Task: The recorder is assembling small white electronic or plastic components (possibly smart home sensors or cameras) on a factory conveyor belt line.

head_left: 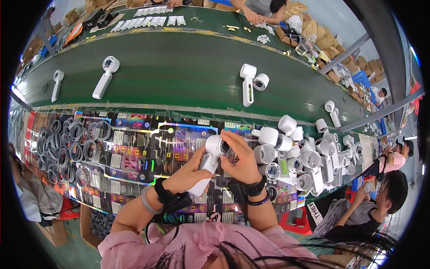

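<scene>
A white handheld fan (199, 184) is held over the table in front of me, its round head up and its handle slanting down toward me. My left hand (187, 173) is closed around the handle. The fingers and thumb of my right hand (243, 162) grip the dark open face of the fan's round head; whether a loose ring is between them and the head I cannot make out. To my right lies a heap of white fan bodies and round fan parts (310, 159). Many grey rings (53, 154) lie scattered at my left.
Shiny printed sheeting (134, 177) covers the table. Beyond it runs a green conveyor belt (170, 67) carrying white fans (106, 77), spaced apart. White parts lie in rows (150, 21) on the far side, where people work. Another person (378, 201) sits at right. A box of rings (102, 223) stands lower left.
</scene>
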The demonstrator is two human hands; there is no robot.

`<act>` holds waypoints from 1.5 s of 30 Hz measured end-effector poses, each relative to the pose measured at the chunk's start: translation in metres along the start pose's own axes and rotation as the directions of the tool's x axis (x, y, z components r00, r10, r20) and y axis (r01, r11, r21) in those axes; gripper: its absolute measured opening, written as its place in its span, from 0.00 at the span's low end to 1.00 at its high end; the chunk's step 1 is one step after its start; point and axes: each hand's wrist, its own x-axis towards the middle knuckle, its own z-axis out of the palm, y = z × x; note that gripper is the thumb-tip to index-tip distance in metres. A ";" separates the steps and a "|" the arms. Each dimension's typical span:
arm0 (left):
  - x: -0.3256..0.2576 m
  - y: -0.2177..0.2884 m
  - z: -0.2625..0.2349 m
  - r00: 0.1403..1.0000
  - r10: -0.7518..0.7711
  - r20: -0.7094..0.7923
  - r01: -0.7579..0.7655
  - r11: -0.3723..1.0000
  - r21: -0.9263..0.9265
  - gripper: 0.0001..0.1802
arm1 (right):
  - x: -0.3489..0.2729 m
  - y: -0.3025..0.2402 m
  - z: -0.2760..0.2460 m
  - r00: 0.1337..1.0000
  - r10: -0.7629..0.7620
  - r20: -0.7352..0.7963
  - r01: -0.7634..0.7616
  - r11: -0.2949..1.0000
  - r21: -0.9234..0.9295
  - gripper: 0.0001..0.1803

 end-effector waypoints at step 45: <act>0.000 0.007 -0.001 0.999 -0.038 -0.011 0.037 0.992 -0.119 0.45 | -0.005 0.026 0.020 0.933 0.269 -0.239 -0.173 0.918 0.356 0.19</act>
